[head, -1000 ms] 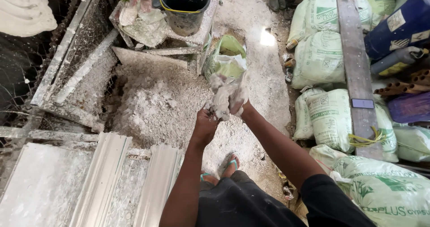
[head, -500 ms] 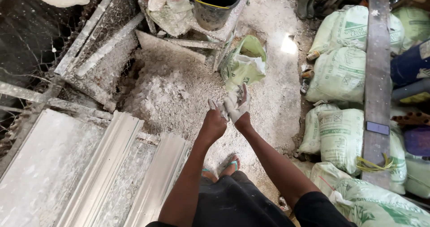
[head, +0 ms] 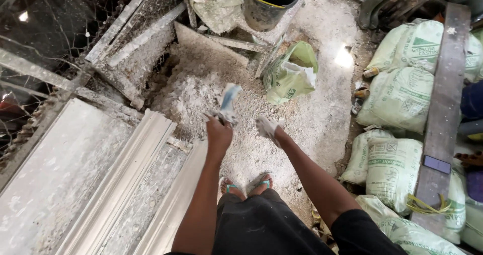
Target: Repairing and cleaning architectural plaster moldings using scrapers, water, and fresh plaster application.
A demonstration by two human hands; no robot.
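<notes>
Both arms extend forward and downward from the body, bare from the shoulder, elbows nearly straight. Left arm runs almost vertically up the frame; right arm angles inward from lower right toward centre.

Left hand [head: 219, 133]: closed in a fist, knuckles up, wrist straight, fingers curled tight around something pale that sticks up above the fist. Skin dusted white.

Right hand [head: 266, 127]: not gripping, fingers together and extended, palm turned partly down and left, wrist slightly bent. Heavily coated in white powder up to the wrist.

Hands apart, at about the same height. Both feet visible below, between the arms.
</notes>
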